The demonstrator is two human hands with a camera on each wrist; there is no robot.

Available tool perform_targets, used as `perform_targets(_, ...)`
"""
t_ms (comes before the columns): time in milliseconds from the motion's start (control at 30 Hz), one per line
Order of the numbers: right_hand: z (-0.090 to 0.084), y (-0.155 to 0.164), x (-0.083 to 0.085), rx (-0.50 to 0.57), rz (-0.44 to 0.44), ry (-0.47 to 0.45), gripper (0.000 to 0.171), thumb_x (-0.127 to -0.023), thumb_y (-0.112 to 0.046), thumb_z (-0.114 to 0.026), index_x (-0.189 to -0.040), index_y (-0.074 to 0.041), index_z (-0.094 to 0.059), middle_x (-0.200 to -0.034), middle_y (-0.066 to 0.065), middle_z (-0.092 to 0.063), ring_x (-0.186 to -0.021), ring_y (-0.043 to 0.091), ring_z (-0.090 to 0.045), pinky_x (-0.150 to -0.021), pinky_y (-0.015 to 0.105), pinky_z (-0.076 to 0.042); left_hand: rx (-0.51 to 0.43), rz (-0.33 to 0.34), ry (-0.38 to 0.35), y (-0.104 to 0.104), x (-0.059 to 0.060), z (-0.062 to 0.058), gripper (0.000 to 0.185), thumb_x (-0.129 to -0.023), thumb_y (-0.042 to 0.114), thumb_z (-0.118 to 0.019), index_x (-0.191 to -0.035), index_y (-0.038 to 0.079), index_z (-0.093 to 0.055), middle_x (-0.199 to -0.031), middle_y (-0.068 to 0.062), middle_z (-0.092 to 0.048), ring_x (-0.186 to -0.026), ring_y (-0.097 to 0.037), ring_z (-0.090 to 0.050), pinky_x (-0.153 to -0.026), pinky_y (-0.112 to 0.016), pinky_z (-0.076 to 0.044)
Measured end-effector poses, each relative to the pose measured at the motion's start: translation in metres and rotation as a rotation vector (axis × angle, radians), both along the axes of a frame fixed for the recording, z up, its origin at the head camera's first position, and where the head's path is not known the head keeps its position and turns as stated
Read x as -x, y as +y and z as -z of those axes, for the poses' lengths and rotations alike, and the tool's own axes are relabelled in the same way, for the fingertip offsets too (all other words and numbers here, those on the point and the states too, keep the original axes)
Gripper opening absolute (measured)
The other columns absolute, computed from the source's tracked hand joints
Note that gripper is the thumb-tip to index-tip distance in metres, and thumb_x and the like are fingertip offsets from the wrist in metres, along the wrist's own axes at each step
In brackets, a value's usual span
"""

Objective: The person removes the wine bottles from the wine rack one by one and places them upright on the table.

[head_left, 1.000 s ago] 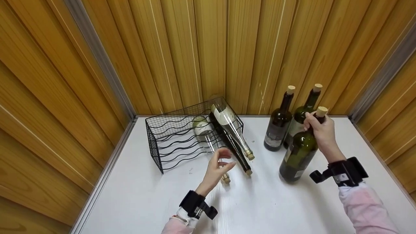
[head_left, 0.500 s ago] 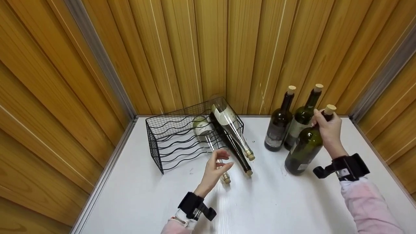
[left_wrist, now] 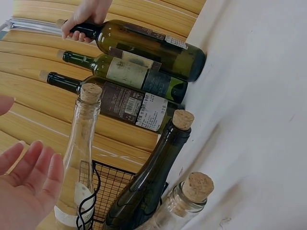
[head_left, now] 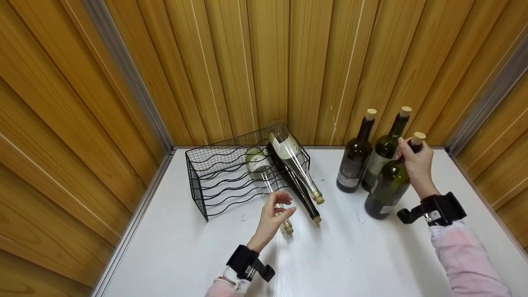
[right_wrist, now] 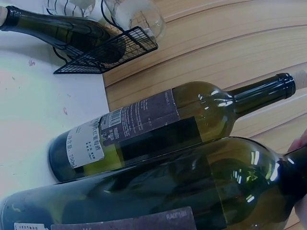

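Note:
My right hand (head_left: 420, 167) grips the neck of a dark green wine bottle (head_left: 387, 189), just below its cork. The bottle leans slightly, its base at the white table. Behind it stand two more corked wine bottles: a dark one (head_left: 354, 165) and a green one with a pale label (head_left: 376, 163). In the right wrist view only a bit of the hand shows at the right edge. My left hand (head_left: 270, 216), fingers loosely bent and holding nothing, hovers over the neck of a clear bottle (head_left: 256, 163) lying in the black wire rack (head_left: 198, 194).
A dark bottle (head_left: 303, 200) and another clear bottle (head_left: 286, 150) also lie in the rack's right part, corked necks jutting out over the table (head_left: 330, 264). Wood-panelled walls (head_left: 268, 62) enclose the back and sides.
My right hand has moved the gripped wine bottle back and to the right, closer to the two standing bottles. The left hand has barely moved.

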State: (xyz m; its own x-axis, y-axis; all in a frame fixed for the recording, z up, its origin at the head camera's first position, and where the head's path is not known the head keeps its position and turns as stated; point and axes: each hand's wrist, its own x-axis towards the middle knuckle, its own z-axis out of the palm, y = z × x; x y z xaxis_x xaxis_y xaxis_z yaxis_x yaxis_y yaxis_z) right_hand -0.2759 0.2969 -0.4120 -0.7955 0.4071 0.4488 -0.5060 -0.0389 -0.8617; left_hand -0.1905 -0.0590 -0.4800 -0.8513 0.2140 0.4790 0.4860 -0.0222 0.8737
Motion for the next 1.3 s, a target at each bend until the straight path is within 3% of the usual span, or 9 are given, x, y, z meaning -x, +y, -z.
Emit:
perform_targets(267,0.007,0.004,0.006,-0.014,0.013,-0.013,0.014,-0.083,0.000,-0.062,-0.071,0.003,-0.053,-0.055,0.011,-0.051,-0.046,0.016,-0.049,-0.047,0.021,-0.042,-0.007,0.020,-0.025,0.000,-0.002,0.003,0.030,-0.080,-0.006,-0.061,-0.107,-0.010,-0.047,-0.100,-0.027,-0.052,-0.090,-0.046,-0.049,-0.073,-0.040,-0.045)
perform_targets(533,0.013,0.007,0.007,-0.063,0.028,-0.066,0.018,-0.083,-0.008,-0.064,-0.077,0.005,-0.054,-0.059,0.011,-0.052,-0.051,0.017,-0.050,-0.051,0.022,-0.043,0.038,0.016,-0.055,0.001,-0.002,0.005,0.024,-0.081,-0.005,-0.061,-0.101,-0.013,-0.050,-0.094,-0.026,-0.056,-0.084,-0.035,-0.055,-0.071,-0.036,-0.047)
perform_targets(767,0.008,0.012,0.001,-0.040,-0.107,-0.103,0.017,-0.082,-0.009,-0.066,-0.084,0.004,-0.055,-0.067,0.008,-0.060,-0.063,0.016,-0.058,-0.061,0.023,-0.046,0.160,0.035,-0.014,0.001,0.003,0.003,0.010,-0.081,-0.007,-0.059,-0.090,-0.010,-0.057,-0.084,-0.019,-0.060,-0.077,-0.026,-0.058,-0.068,-0.033,-0.048)
perform_targets(933,0.007,0.019,-0.005,-0.181,-0.180,-0.143,0.021,-0.084,-0.008,-0.064,-0.100,0.000,-0.053,-0.087,0.004,-0.063,-0.086,0.013,-0.057,-0.072,0.018,-0.042,0.205,0.040,-0.012,-0.003,0.008,0.001,0.007,-0.080,-0.008,-0.059,-0.087,-0.010,-0.058,-0.081,-0.018,-0.060,-0.072,-0.025,-0.058,-0.066,-0.029,-0.048)
perform_targets(1033,0.006,0.022,-0.008,-0.324,-0.132,-0.177,0.033,-0.086,-0.012,-0.062,-0.112,-0.002,-0.045,-0.103,0.005,-0.058,-0.098,0.013,-0.049,-0.076,0.017,-0.039,0.213,0.047,-0.017,-0.006,0.010,0.000,0.006,-0.081,-0.009,-0.058,-0.086,-0.010,-0.058,-0.080,-0.019,-0.060,-0.071,-0.026,-0.058,-0.065,-0.028,-0.047)
perform_targets(1167,-0.005,0.020,-0.019,-0.449,0.007,-0.182,0.046,-0.086,-0.016,-0.061,-0.123,-0.006,-0.035,-0.113,0.004,-0.046,-0.100,0.013,-0.040,-0.079,0.018,-0.034,0.221,0.037,-0.016,-0.009,0.010,-0.003,0.006,-0.081,-0.009,-0.058,-0.086,-0.010,-0.058,-0.079,-0.020,-0.060,-0.071,-0.026,-0.058,-0.065,-0.028,-0.047)
perform_targets(1300,-0.032,0.005,-0.040,-0.497,0.145,-0.025,0.048,-0.083,-0.010,-0.060,-0.124,0.000,-0.036,-0.117,0.007,-0.041,-0.104,0.014,-0.038,-0.088,0.021,-0.027,0.232,0.017,-0.015,-0.011,0.013,-0.006,0.009,-0.081,-0.008,-0.058,-0.089,-0.011,-0.057,-0.081,-0.020,-0.060,-0.073,-0.028,-0.058,-0.066,-0.029,-0.048)
